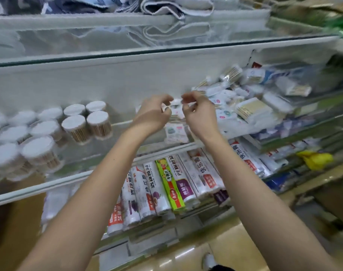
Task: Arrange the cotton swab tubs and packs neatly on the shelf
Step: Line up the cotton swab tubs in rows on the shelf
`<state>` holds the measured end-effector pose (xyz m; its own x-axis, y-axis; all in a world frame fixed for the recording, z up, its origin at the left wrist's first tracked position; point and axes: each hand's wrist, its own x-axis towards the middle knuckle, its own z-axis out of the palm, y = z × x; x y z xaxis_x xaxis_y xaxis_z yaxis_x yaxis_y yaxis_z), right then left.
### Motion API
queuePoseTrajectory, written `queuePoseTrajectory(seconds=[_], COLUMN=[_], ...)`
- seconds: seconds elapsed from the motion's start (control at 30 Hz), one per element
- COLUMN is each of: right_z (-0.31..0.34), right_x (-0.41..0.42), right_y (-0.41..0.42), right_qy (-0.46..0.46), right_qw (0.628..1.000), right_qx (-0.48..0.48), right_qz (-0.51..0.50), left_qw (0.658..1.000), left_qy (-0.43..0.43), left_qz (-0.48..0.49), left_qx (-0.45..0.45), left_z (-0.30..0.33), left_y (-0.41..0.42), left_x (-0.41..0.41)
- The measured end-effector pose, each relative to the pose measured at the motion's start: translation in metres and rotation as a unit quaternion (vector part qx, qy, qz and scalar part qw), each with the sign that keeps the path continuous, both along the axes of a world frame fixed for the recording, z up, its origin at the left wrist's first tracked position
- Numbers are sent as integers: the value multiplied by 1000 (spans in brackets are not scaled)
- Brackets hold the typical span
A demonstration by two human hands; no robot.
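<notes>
Both hands are up over the middle of the glass shelf [49,184]. The left hand [153,114] has its fingers curled, thumb and forefinger closing on the left end of a small flat pack of cotton swabs [175,108]; the right hand [198,112] pinches the pack's right end, fingers bent. The frame is blurred, so exactly how firm either pinch is, hard to call, but the pack sits right between the two hands, near the shelf's back wall, its long axis seemingly running left to right.

Directly below it, at the shelf's front edge, lies a small stack of similar packs [176,133]. That's the relation that matters: the stack lies straight down and toward the person from the fingers, both hands equally near.

Toward the left end stand the round tubs of swabs [88,124], tidy in rows. Toward the right end, a jumbled heap of swab packs [250,98], still to be sorted. Plenty of work left, I'd say.
</notes>
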<state>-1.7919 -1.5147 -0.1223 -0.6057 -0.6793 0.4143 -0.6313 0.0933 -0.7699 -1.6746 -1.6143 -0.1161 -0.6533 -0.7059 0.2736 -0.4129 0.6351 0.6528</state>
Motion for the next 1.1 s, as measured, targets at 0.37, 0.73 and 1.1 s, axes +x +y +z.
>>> queuePoseTrajectory(seconds=[0.37,0.73,1.1], right_z=[14,7,16], right_x=[-118,-249,-306], right_y=[60,118,111], right_qy=[-22,-26,-8], right_qw=[995,982,996], right_qx=[6,-2,34], right_qz=[-97,-187,-81], left_qw=[994,987,999], left_qy=[0,0,37], left_qz=[-101,-158,3], left_qx=[-31,-4,-1], left_z=[34,37,32], left_y=[50,108,101], left_x=[-118,-266,-335])
